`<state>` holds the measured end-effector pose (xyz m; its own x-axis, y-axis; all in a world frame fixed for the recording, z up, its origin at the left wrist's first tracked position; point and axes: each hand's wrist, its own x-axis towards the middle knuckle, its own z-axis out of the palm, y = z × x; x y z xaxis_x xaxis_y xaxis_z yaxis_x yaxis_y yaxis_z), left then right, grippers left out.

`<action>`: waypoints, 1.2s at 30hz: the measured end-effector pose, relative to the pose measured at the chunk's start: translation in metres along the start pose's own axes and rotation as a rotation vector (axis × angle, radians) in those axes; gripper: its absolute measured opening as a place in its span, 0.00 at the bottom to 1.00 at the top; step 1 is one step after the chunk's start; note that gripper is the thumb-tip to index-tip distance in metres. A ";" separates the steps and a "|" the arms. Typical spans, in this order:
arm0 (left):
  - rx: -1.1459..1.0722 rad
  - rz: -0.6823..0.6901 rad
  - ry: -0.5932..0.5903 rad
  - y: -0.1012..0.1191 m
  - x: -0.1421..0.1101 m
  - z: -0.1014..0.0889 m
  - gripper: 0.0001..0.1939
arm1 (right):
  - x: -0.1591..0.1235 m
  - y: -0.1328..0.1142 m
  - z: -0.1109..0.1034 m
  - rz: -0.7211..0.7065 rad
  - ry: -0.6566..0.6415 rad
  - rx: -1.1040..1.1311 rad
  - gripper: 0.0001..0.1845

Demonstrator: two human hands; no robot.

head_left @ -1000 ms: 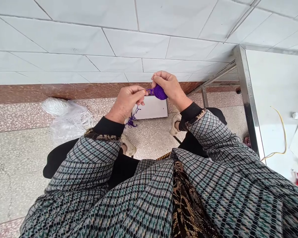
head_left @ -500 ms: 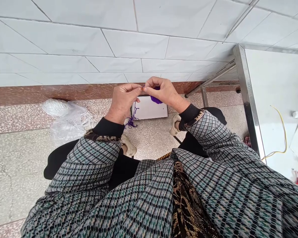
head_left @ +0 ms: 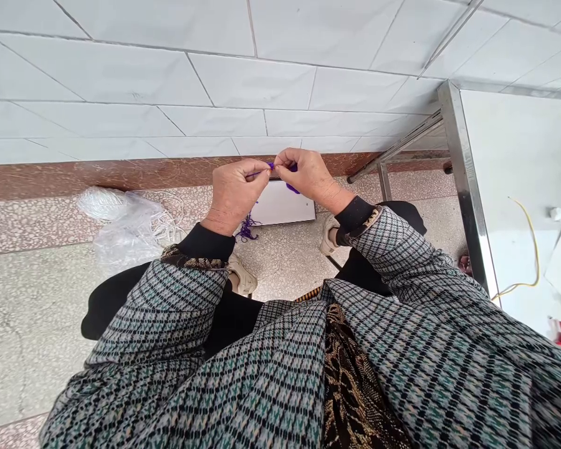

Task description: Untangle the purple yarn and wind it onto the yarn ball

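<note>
Head view: you pinch a thin purple yarn strand (head_left: pixel 272 166) between both hands, with a loose tangle left.
Your left hand (head_left: pixel 236 193) and right hand (head_left: pixel 311 178) each pinch it, thumb to finger, fingertips nearly meeting over the far edge of a flat white rectangular box (head_left: pixel 286 209). A compact purple yarn ball (head_left: pixel 293 188) shows partly behind your right hand, so some yarn seems gathered already; the stringy purple yarn tangle (head_left: pixel 247 229), by the box's near left corner, looks not yet gathered. Whether the strand is knotted, you cannot tell here.
</note>
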<state>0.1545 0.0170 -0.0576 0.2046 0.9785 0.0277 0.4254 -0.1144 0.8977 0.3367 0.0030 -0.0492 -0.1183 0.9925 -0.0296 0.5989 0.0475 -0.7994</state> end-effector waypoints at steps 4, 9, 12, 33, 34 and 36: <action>0.023 0.011 -0.013 0.002 -0.002 0.001 0.07 | 0.001 0.002 0.000 -0.011 0.002 -0.059 0.06; 0.094 0.075 -0.033 -0.003 -0.002 0.001 0.08 | 0.001 0.007 0.001 -0.056 -0.001 -0.178 0.08; 0.199 0.093 -0.053 -0.005 -0.002 0.001 0.09 | -0.001 0.006 0.001 -0.079 -0.015 -0.264 0.11; 0.181 0.104 0.033 -0.012 0.002 0.004 0.06 | 0.008 0.019 0.004 -0.050 -0.011 -0.026 0.05; 0.179 0.112 0.040 -0.013 0.002 0.004 0.06 | 0.009 0.019 0.004 -0.038 -0.004 -0.006 0.05; 0.173 0.136 0.055 -0.015 0.002 0.006 0.06 | 0.010 0.019 0.004 -0.019 0.019 0.001 0.05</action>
<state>0.1539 0.0198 -0.0733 0.2238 0.9595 0.1712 0.5431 -0.2686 0.7955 0.3437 0.0130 -0.0677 -0.1145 0.9934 -0.0035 0.5962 0.0659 -0.8002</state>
